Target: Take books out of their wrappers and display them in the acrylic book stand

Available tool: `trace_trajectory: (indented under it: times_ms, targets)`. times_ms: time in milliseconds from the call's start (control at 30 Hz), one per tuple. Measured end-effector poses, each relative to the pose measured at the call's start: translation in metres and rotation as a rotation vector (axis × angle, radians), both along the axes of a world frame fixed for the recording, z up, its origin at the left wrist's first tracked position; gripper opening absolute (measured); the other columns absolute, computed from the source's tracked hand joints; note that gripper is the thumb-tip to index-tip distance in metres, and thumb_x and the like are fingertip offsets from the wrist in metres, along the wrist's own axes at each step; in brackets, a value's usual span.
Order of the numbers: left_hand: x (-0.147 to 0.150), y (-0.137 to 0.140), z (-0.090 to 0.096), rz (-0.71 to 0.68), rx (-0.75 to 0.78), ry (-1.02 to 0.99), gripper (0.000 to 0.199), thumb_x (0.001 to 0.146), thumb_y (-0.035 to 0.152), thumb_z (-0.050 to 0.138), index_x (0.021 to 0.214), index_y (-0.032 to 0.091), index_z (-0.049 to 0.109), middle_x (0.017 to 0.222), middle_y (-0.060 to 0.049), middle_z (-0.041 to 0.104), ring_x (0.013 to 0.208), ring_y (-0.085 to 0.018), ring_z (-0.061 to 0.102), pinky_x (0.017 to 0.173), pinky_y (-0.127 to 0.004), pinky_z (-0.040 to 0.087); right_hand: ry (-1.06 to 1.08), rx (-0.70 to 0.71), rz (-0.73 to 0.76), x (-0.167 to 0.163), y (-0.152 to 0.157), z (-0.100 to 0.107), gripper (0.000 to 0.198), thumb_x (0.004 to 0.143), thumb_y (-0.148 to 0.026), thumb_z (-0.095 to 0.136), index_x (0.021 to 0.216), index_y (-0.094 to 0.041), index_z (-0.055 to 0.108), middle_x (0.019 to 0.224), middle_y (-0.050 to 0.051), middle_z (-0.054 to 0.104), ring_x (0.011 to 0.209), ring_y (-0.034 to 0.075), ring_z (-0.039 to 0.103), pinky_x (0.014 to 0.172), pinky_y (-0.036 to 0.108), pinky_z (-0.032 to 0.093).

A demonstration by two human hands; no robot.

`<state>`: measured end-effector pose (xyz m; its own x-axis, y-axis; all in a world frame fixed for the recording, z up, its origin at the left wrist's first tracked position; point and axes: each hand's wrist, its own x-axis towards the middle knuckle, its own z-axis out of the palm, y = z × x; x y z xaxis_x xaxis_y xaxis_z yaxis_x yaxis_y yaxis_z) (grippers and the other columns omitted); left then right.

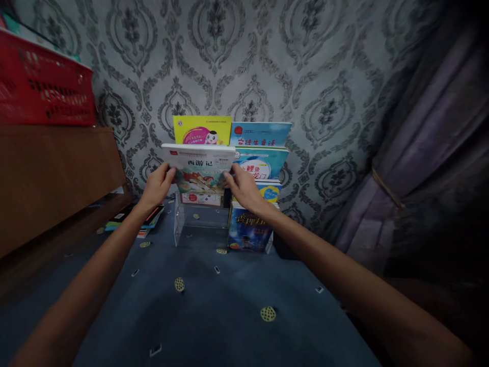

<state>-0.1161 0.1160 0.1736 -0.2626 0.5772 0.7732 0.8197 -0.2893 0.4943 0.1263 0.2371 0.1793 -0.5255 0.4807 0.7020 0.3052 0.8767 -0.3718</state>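
Between my two hands is a pale book point(200, 171) with a picture of an orange animal on its cover. My left hand point(157, 186) grips its left edge, thumb in front. On its right edge my right hand point(246, 188) closes the same way. Behind it a yellow book point(202, 127) stands in a clear tiered rack point(179, 224). The rack's right side carries a blue book point(263, 131), a teal book point(278, 159) and, lowest, a dark blue book point(248, 232). My right wrist partly covers a blue-and-yellow book point(272, 191) there.
A small stack of books point(124, 219) lies left of the rack. Farther left, a red basket point(46, 86) sits on a wooden cabinet point(61, 178). Patterned wallpaper rises behind, and a tied purple curtain point(367, 199) hangs at right. Dark blue patterned cloth point(214, 316) spreads in front.
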Motion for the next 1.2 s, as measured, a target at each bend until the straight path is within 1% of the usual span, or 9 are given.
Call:
trace_trajectory:
  times_ms: [133, 300, 467, 600, 667, 867, 967, 1100, 1200]
  targets:
    - [-0.011, 0.012, 0.008, 0.031, -0.057, 0.023, 0.03, 0.094, 0.048, 0.044, 0.079, 0.023, 0.049, 0.067, -0.001, 0.063, 0.065, -0.02, 0.063, 0.062, -0.028, 0.046, -0.083, -0.021, -0.082, -0.006, 0.003, 0.015, 0.021, 0.103, -0.029, 0.043, 0.104, -0.017, 0.06, 0.089, 0.011, 0.074, 0.089, 0.026, 0.07, 0.081, 0.035, 0.051]
    - [-0.023, 0.026, 0.014, 0.031, -0.143, 0.059, 0.026, 0.094, 0.043, 0.043, 0.08, 0.023, 0.051, 0.064, -0.001, 0.066, 0.062, -0.021, 0.066, 0.062, -0.03, 0.046, -0.207, 0.019, -0.181, -0.012, 0.003, 0.027, 0.025, 0.101, -0.025, 0.044, 0.093, -0.015, 0.066, 0.082, 0.012, 0.074, 0.088, 0.027, 0.07, 0.08, 0.035, 0.05]
    - [-0.025, 0.032, 0.014, 0.122, -0.176, 0.141, 0.027, 0.094, 0.042, 0.042, 0.076, 0.024, 0.049, 0.062, -0.002, 0.064, 0.062, -0.021, 0.065, 0.066, -0.031, 0.046, -0.279, 0.028, -0.287, -0.015, -0.003, 0.027, 0.024, 0.098, -0.023, 0.046, 0.105, -0.012, 0.066, 0.096, 0.018, 0.076, 0.092, 0.032, 0.07, 0.077, 0.036, 0.049]
    - [-0.027, 0.032, 0.009, 0.177, -0.212, 0.164, 0.025, 0.095, 0.039, 0.042, 0.077, 0.024, 0.05, 0.066, -0.002, 0.062, 0.061, -0.021, 0.064, 0.068, -0.031, 0.045, -0.251, 0.049, -0.277, -0.015, -0.01, 0.021, 0.036, 0.098, -0.02, 0.045, 0.129, -0.006, 0.056, 0.099, 0.019, 0.076, 0.094, 0.033, 0.071, 0.08, 0.037, 0.05]
    - [-0.028, 0.032, 0.006, 0.19, -0.231, 0.167, 0.023, 0.095, 0.037, 0.042, 0.079, 0.023, 0.051, 0.068, -0.002, 0.063, 0.061, -0.02, 0.064, 0.068, -0.031, 0.045, -0.229, 0.054, -0.273, -0.014, -0.012, 0.019, 0.041, 0.097, -0.019, 0.045, 0.134, -0.004, 0.05, 0.097, 0.02, 0.077, 0.093, 0.033, 0.072, 0.08, 0.038, 0.05]
    - [-0.029, 0.032, -0.002, 0.21, -0.258, 0.181, 0.026, 0.097, 0.039, 0.039, 0.092, 0.021, 0.058, 0.081, -0.007, 0.07, 0.069, -0.022, 0.067, 0.069, -0.031, 0.047, -0.215, 0.033, -0.239, -0.008, -0.013, 0.013, 0.047, 0.096, -0.018, 0.045, 0.14, -0.002, 0.045, 0.101, 0.02, 0.077, 0.098, 0.033, 0.072, 0.083, 0.038, 0.051]
    - [-0.027, 0.031, -0.005, 0.237, -0.28, 0.203, 0.028, 0.098, 0.039, 0.039, 0.1, 0.021, 0.06, 0.088, -0.009, 0.073, 0.077, -0.024, 0.068, 0.074, -0.032, 0.048, -0.199, 0.038, -0.215, -0.007, -0.012, 0.009, 0.048, 0.096, -0.019, 0.045, 0.141, -0.003, 0.045, 0.101, 0.019, 0.077, 0.098, 0.032, 0.072, 0.084, 0.037, 0.051]
    - [-0.023, 0.03, -0.005, 0.285, -0.31, 0.226, 0.03, 0.098, 0.039, 0.04, 0.106, 0.02, 0.061, 0.089, -0.009, 0.074, 0.086, -0.025, 0.07, 0.082, -0.034, 0.049, -0.164, 0.042, -0.187, -0.009, -0.009, 0.003, 0.048, 0.096, -0.021, 0.046, 0.141, -0.006, 0.045, 0.099, 0.017, 0.076, 0.094, 0.029, 0.072, 0.085, 0.036, 0.052]
    - [-0.019, 0.03, -0.003, 0.348, -0.348, 0.261, 0.032, 0.1, 0.041, 0.04, 0.111, 0.019, 0.061, 0.097, -0.011, 0.075, 0.095, -0.027, 0.07, 0.085, -0.034, 0.049, -0.142, 0.045, -0.163, -0.011, -0.007, -0.002, 0.053, 0.095, -0.023, 0.045, 0.145, -0.007, 0.04, 0.099, 0.017, 0.076, 0.092, 0.029, 0.073, 0.085, 0.038, 0.053]
